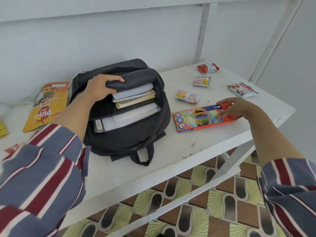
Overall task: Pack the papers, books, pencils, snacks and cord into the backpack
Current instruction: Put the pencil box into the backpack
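Firmly, the left hand (pixel 102 86) grips the open backpack (pixel 126 137) by its upper rim; books (pixel 135 96) and papers (pixel 136 113) sit inside. The right hand (pixel 239 108) pinches the right end of one pencil box (pixel 201 119), which lies flat near the worktop's (pixel 188 151) front edge, bare surface between it and the backpack. Beyond lie four small snack packets (pixel 187 97), apart; one orange snack bag (pixel 47 106) lies left.

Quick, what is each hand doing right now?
Left hand: closed, gripping the top edge of the backpack.
Right hand: closed, pinching the end of the pencil box.
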